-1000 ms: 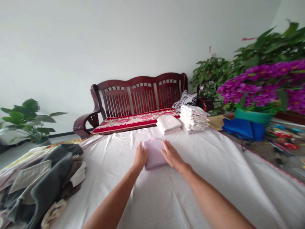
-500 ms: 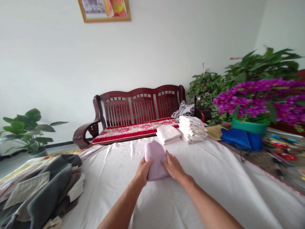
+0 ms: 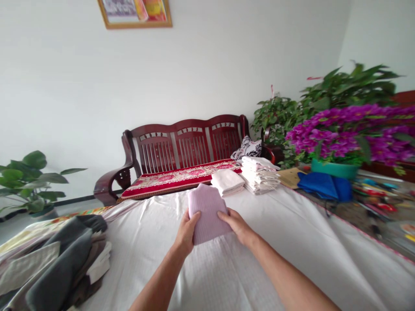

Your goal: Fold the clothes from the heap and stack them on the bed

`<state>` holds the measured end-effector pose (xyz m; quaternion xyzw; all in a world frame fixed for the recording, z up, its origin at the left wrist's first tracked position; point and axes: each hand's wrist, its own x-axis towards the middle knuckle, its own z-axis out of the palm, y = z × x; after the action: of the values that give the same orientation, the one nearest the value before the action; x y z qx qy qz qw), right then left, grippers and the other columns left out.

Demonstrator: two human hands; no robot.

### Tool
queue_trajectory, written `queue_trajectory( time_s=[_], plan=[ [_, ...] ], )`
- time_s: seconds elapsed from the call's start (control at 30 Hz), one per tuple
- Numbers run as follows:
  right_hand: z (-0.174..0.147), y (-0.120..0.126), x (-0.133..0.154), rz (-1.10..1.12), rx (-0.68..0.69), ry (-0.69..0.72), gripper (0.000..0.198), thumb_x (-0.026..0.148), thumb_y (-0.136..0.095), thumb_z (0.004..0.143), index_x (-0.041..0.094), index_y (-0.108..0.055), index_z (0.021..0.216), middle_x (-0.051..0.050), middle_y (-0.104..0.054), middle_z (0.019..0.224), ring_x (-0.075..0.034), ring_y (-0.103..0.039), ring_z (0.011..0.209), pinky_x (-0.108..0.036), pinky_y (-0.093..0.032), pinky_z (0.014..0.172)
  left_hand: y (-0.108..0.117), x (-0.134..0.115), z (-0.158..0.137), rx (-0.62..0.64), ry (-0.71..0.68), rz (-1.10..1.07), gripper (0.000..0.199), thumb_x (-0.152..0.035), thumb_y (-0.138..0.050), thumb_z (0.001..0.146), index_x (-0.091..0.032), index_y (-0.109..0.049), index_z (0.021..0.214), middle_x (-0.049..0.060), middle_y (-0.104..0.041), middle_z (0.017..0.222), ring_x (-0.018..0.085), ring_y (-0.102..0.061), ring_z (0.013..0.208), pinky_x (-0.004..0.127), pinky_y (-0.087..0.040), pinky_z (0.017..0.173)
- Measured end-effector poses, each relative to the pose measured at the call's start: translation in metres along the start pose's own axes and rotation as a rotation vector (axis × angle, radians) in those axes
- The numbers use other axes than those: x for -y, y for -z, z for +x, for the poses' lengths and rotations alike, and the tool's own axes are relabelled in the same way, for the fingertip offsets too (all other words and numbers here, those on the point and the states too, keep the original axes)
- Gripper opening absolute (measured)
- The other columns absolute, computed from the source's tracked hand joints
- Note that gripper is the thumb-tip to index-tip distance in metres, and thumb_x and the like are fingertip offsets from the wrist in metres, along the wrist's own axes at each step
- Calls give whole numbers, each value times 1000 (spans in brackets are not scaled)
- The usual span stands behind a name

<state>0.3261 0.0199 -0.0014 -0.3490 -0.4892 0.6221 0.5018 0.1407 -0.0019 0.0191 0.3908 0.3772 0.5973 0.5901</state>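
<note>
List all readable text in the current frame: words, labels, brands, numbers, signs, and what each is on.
None legible.
Framed picture: cut off at top; any lettering unreadable.
Small items at right: too blurred to tell.
Folded lilac cloth: no label visible.
White stack: no label visible.

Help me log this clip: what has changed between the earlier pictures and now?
The folded lilac cloth, flat on the white sheet at first, is now tilted, far end raised. The left hand and right hand, first at its sides, now grip it, thumbs on top. White stack and clothes pile stayed put.
</note>
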Motion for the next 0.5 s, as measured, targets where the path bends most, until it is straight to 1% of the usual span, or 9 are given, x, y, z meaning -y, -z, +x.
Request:
queue_trajectory(
  time_s=[0.07,0.13,0.2,0.27,0.33,0.4,0.43,0.5],
  plan=[
    [2,-2,-4,-41,-79,19,50,52,-75,74,15,-69,106,-11,-76,104,-30,-69,99,-43,-50,91,1,4,2,-47,29,-2,60,-44,-81,67,-15,-60,115,8,-74,91,22,-69,78,29,-54,68],
    [6,-1,-8,-106,-127,41,49,54,-73,74,15,-71,102,-10,-77,101,-31,-68,100,-42,-49,91,4,7,3,-58,49,0,60,-46,-80,67,-15,-60,115,9,-74,95,23,-70,83,30,-54,70],
    [10,3,-9,-155,-153,44,49,55,-72,73,14,-71,100,-10,-77,97,-31,-68,100,-42,-49,90,9,8,3,-41,61,37,63,-51,-77,71,-17,-58,120,10,-73,104,23,-70,87,30,-55,73],
    [18,10,-3,-182,-172,42,51,56,-72,72,14,-72,101,-9,-77,95,-31,-67,100,-42,-49,88,19,9,4,-37,50,120,68,-59,-70,77,-20,-53,130,11,-71,114,22,-71,90,32,-55,76],
    [30,19,11,-211,-187,69,52,57,-71,71,15,-72,101,-9,-76,98,-31,-67,100,-41,-49,87,32,13,9,-89,0,243,76,-63,-66,78,-21,-46,139,14,-68,119,23,-71,92,35,-54,80],
    [47,32,30,-263,-221,115,51,57,-71,70,16,-72,100,-10,-76,99,-30,-66,100,-40,-50,87,48,20,15,-161,-82,375,84,-62,-68,75,-18,-42,141,16,-68,119,24,-70,95,37,-53,83],
    [58,38,41,-292,-246,135,49,56,-70,70,17,-72,99,-10,-76,99,-30,-66,99,-39,-50,86,55,24,19,-190,-119,435,84,-61,-69,74,-18,-43,140,16,-69,117,24,-70,95,37,-53,85],
    [83,53,64,-337,-293,151,44,53,-70,71,17,-71,96,-9,-75,94,-29,-66,97,-37,-51,82,67,35,26,-214,-165,524,77,-58,-68,74,-19,-47,137,13,-72,112,24,-70,94,37,-53,85]
  ],
)
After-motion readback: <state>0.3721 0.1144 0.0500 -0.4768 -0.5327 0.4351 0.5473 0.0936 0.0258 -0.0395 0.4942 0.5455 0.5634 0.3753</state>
